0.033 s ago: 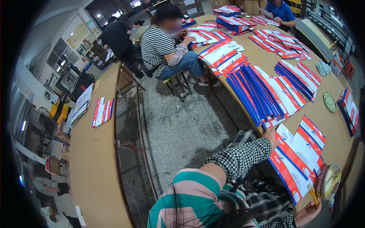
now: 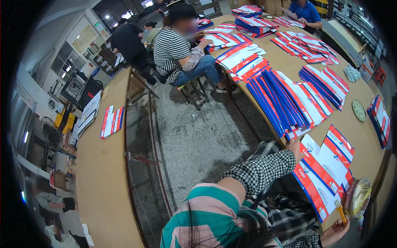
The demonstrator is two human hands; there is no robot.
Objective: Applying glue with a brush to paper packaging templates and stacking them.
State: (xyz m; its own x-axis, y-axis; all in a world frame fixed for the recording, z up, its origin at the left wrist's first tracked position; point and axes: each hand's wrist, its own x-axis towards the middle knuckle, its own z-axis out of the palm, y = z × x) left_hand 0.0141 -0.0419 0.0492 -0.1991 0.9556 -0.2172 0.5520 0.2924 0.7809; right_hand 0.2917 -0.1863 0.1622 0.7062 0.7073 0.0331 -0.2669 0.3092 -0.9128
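My right hand (image 2: 340,227) is closed around the yellow handle of a small flat brush (image 2: 340,211) with pale bristles. The brush head is beside the lower corner of red, white and blue printed card pieces (image 2: 316,182) that overlap in front of me at the table edge. My left hand (image 2: 295,149) is at the upper left edge of these pieces, just below a fanned stack of similar pieces (image 2: 285,103). Its fingers are mostly hidden, so I cannot see whether they grip a piece. A crumpled clear plastic bag with something yellow (image 2: 358,197) sits near my right hand.
More printed stacks (image 2: 324,84) spread along the curved tan table (image 2: 285,53). A round patterned dish (image 2: 358,111) and a pale cloth (image 2: 352,74) lie at right. A person in stripes (image 2: 175,49) sits at the table's left side. Another table (image 2: 101,173) stands at left.
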